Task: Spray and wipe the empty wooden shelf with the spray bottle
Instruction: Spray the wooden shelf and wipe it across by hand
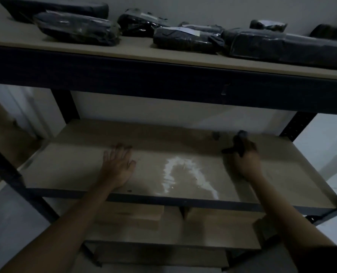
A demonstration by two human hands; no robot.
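Note:
The empty wooden shelf (71,164) is the middle board of a dark metal rack. A white patch of sprayed liquid (183,174) glistens on its centre. My left hand (119,166) lies flat on the board, fingers spread, just left of the wet patch. My right hand (244,160) is right of the patch, closed around the dark spray bottle (239,144). Only the bottle's trigger head shows above my fingers; its body is hidden. No cloth is visible.
The upper shelf (124,50) holds several dark plastic-wrapped packages (185,38). A thick dark beam (163,81) overhangs the middle shelf. Below, a lower board carries cardboard boxes (136,215). Metal uprights (65,103) stand at the rack's corners. The light is dim.

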